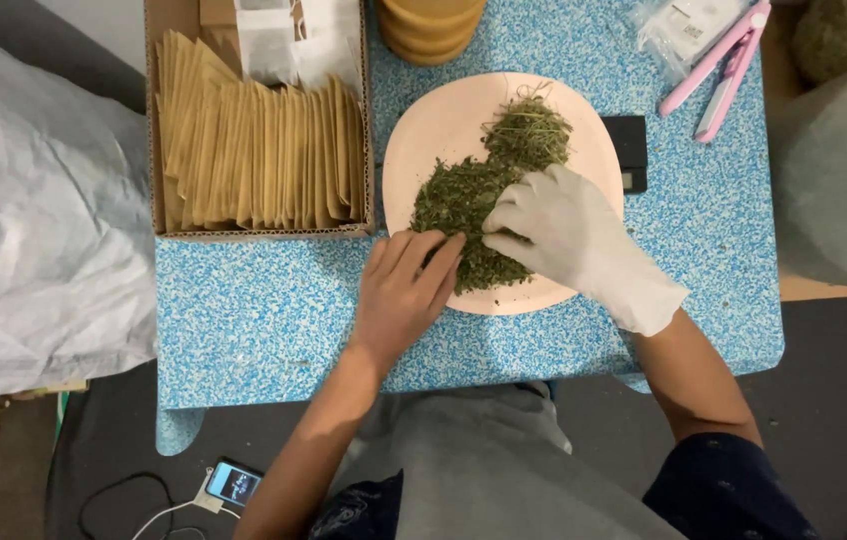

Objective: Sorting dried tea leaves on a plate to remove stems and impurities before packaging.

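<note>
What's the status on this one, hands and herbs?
Left hand bare, fingers on the herbs. Right hand gloved, pinching the same pile. Herbs heaped on pink plate. Nothing in the way.

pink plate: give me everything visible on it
The pink plate is round, pale, matte, likely plastic, lying flat on the blue speckled table. A heap of dried green herbs covers its middle. The bare left hand and white-gloved right hand press into the herbs at its near edge.
</note>
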